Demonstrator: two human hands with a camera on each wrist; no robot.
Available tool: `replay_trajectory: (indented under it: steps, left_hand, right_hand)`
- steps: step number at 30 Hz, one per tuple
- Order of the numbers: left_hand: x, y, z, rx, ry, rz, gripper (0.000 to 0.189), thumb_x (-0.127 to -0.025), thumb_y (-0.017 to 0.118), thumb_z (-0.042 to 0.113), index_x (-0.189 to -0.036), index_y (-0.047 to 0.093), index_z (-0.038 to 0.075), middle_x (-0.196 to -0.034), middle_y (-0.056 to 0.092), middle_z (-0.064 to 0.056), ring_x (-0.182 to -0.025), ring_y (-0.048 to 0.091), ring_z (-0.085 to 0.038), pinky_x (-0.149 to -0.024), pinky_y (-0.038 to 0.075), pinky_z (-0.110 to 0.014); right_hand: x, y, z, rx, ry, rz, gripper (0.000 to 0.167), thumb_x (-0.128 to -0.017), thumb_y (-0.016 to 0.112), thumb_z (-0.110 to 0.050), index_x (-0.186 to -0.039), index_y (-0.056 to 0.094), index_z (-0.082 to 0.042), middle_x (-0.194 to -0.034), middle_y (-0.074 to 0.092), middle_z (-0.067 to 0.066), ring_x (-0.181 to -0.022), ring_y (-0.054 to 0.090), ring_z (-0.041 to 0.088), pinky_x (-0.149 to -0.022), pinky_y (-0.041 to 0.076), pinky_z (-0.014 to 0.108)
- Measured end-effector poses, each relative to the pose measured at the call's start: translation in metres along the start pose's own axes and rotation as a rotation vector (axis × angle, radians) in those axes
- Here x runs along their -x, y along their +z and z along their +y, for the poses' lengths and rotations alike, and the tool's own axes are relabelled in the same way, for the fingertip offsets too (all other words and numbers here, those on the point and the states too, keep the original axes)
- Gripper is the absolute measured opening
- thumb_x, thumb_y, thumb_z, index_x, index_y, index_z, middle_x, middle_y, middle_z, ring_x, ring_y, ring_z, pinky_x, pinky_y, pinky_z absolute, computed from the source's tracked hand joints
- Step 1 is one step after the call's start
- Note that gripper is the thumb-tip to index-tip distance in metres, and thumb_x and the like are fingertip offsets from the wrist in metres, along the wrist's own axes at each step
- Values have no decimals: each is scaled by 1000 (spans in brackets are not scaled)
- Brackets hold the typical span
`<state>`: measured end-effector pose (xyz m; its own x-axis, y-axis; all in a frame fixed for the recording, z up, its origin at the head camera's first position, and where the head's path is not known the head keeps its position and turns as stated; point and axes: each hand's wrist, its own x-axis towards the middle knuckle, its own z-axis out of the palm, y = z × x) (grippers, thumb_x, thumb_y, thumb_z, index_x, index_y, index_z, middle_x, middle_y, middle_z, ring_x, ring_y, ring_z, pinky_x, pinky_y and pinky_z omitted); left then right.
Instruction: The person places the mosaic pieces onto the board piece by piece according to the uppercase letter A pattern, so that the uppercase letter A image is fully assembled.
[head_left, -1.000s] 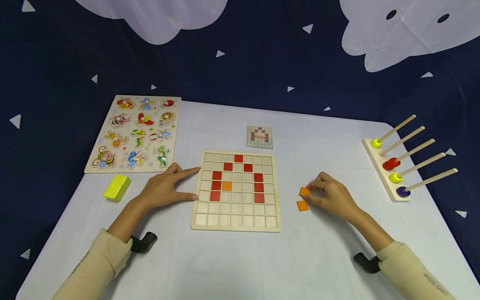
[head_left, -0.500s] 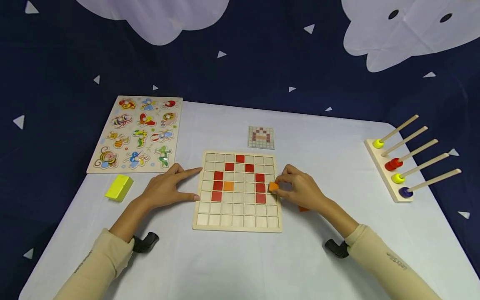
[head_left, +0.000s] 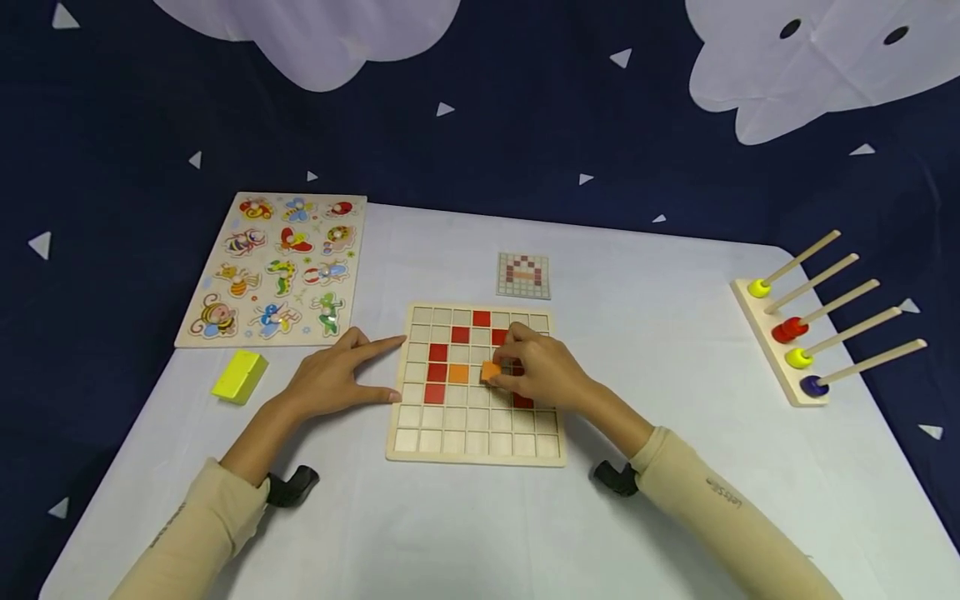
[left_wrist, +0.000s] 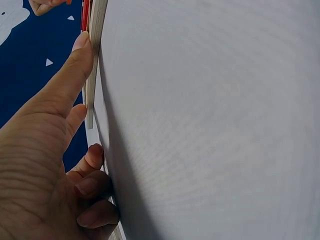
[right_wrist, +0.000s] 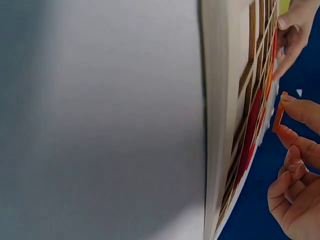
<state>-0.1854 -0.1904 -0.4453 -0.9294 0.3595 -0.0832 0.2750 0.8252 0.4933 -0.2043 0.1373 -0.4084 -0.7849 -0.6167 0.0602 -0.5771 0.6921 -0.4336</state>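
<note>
A wooden grid board (head_left: 476, 457) lies flat on the white table, red square tiles (head_left: 437, 372) set in it like a peaked arch. One orange tile (head_left: 458, 373) fills a cell inside the arch. My right hand (head_left: 546, 368) pinches another orange tile (head_left: 489, 372) over the board, to the right of the set one. In the right wrist view that pinched tile (right_wrist: 280, 112) stands between thumb and finger, above the grid. The left hand (head_left: 330, 379) touches the board's left edge with straight thumb and index finger, its other fingers curled under in the left wrist view.
A small pattern card (head_left: 523, 276) lies behind the board. An insect puzzle board (head_left: 272, 268) and a yellow block (head_left: 240, 377) are on the left. A peg stand with coloured rings (head_left: 780, 342) stands at the right. The right forearm hides the table beside the board.
My right hand picked up an orange tile from the table right of the board and carried it left over the grid. The left hand stayed at the board's edge.
</note>
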Motion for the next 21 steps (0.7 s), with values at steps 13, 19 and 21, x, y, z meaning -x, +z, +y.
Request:
replay_trajectory:
  steps: [13, 19, 21]
  left_hand:
    - [0, 1, -2, -2, -6, -1, 88, -71, 79, 64, -147, 50, 30, -94, 44, -2, -66, 38, -15, -56, 31, -30]
    - [0, 1, -2, -4, 0, 1, 87, -71, 78, 65, -147, 50, 31, -94, 44, -2, -66, 38, -15, -56, 30, -30]
    - [0, 1, -2, -4, 3, 3, 87, -71, 78, 65, -146, 50, 30, -93, 44, -2, -65, 38, -15, -55, 30, -30]
  right_hand:
    - [-12, 14, -9, 56, -37, -9, 23, -83, 81, -29, -95, 76, -10, -89, 51, -1, -73, 50, 10, -65, 47, 27]
    - [-13, 15, -10, 41, -4, -10, 23, -82, 82, -28, -96, 75, -11, -90, 53, 0, -72, 50, 10, -63, 45, 26]
    - [-13, 14, -11, 42, 6, -15, 24, -82, 82, -29, -97, 75, -11, -90, 53, 1, -72, 50, 10, -63, 45, 26]
